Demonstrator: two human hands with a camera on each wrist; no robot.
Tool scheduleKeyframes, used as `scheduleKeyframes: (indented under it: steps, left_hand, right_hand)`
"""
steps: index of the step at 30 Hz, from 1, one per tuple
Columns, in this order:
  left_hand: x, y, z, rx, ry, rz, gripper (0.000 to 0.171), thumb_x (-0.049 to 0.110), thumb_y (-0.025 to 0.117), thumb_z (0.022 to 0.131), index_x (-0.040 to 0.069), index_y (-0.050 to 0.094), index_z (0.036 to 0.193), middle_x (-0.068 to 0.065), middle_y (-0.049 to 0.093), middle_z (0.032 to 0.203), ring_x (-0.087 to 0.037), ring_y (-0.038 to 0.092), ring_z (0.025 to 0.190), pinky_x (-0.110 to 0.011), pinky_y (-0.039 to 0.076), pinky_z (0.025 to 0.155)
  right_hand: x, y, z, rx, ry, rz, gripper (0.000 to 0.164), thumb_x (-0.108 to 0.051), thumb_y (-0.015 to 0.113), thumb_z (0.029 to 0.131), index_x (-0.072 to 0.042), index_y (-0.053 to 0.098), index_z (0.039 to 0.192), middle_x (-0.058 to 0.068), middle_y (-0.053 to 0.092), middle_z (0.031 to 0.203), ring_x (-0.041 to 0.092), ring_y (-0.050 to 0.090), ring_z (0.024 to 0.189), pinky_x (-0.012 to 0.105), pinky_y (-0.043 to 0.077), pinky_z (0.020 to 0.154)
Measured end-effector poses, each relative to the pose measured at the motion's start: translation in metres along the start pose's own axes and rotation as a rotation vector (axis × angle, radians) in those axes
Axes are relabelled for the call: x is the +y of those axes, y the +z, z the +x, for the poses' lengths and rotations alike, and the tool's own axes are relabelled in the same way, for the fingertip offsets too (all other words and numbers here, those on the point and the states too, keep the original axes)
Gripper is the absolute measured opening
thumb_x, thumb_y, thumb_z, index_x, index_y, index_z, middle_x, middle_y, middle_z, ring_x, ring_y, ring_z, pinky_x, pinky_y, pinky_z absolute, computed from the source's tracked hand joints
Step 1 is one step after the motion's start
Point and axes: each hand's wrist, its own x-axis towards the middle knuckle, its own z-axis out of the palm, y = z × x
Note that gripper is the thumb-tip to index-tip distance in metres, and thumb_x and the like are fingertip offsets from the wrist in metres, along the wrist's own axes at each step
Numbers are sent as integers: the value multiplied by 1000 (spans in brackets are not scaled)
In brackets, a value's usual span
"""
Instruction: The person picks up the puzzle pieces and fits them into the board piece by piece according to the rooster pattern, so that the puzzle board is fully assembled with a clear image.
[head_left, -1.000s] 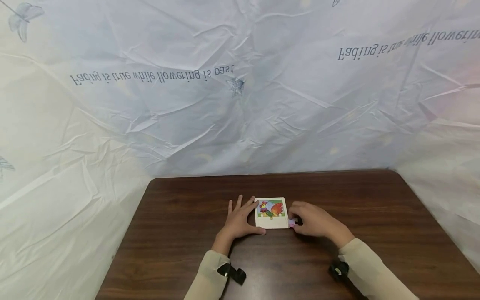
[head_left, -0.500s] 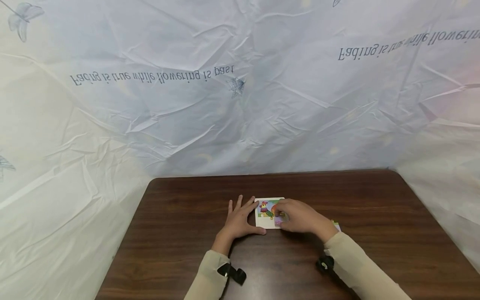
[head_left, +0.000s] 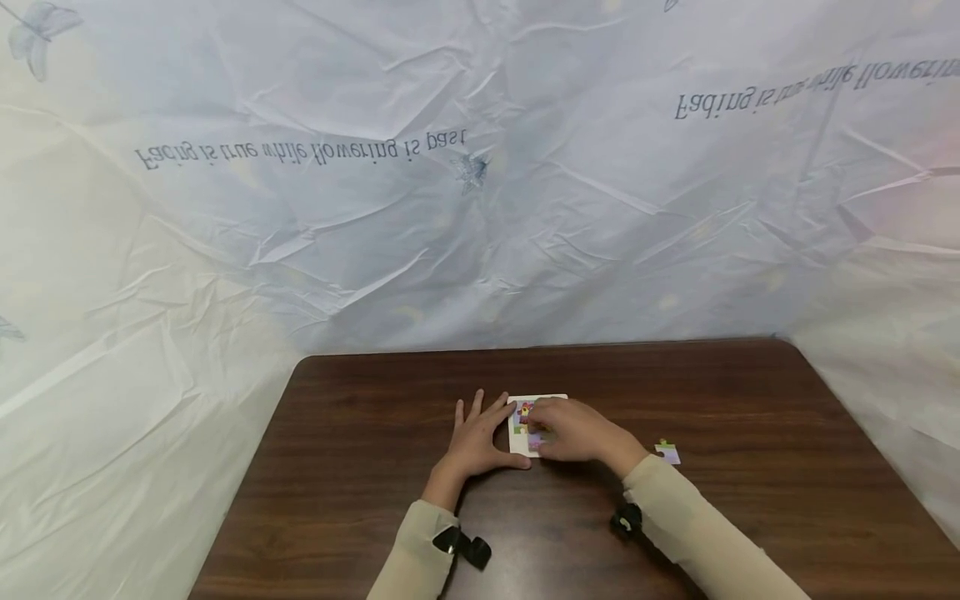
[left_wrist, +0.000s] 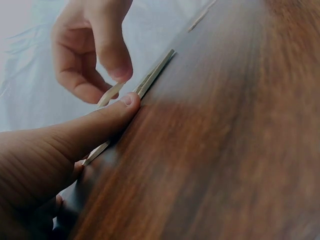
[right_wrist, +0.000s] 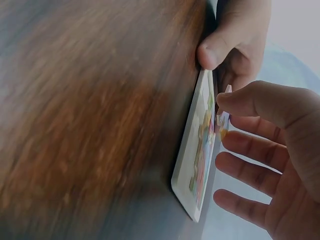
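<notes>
A small white-framed puzzle board [head_left: 517, 445] lies on the table, part of its rooster picture hidden under my right hand [head_left: 581, 431]. That hand pinches a thin puzzle piece [right_wrist: 224, 120] between thumb and index finger, and its other fingers spread loosely in the right wrist view. The piece is tilted close over the board's face. My left hand [head_left: 474, 443] rests at the board's left side with straight, spread fingers. Its thumb touches the near left corner and its index finger the far left one. In the left wrist view the left thumb [left_wrist: 122, 106] presses at the board's edge.
A loose purple and green puzzle piece [head_left: 667, 452] lies on the dark wooden table [head_left: 360, 467], to the right of the board near my right forearm. Pale printed sheeting [head_left: 405, 250] hangs behind the table and along both sides.
My right hand has moved left from beside the board to over it, carrying the puzzle piece. The loose piece on the right has come into view. My left hand stays in place.
</notes>
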Motion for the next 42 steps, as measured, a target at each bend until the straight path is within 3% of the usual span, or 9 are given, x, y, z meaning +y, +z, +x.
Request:
scheduleKeyframes:
  steps: [10,18,27,37,42]
  left_hand:
    - [0,-1,-1,9,14,-18,107,64,88,77,24,42,165,-1,28,173,-40,5,162,-68,-6,125]
    - [1,-2,-1,13,14,-14,106,64,88,77,23,42,164,-1,29,173,-40,5,162,-69,-6,125]
    - [2,-2,-1,17,16,-19,106,63,88,77,22,43,164,-2,29,173,-40,5,162,-70,-5,125]
    - [3,-3,0,11,10,-9,105,63,88,77,23,43,164,-1,29,173,-40,5,162,-69,-5,125]
    - [2,-2,0,7,4,-9,105,64,87,77,24,43,164,-1,29,173,-39,5,162,-68,-6,125]
  right_hand:
    - [-3,10,15,-21,5,-31,10,-15,81,92,-14,74,98,-3,64,97,7,49,76,29,46,68]
    - [-7,11,18,-33,3,-54,11,-13,80,94,-12,76,104,2,69,106,13,61,90,35,55,78]
    - [-9,12,17,-35,-8,-56,14,-14,81,95,-9,79,108,7,71,112,23,67,104,42,58,88]
    - [-12,14,14,-12,7,-68,13,-11,77,98,-8,80,109,7,71,116,28,67,112,47,57,94]
    - [-10,15,8,64,27,-78,14,-4,70,97,-11,78,107,3,71,108,26,67,106,52,55,91]
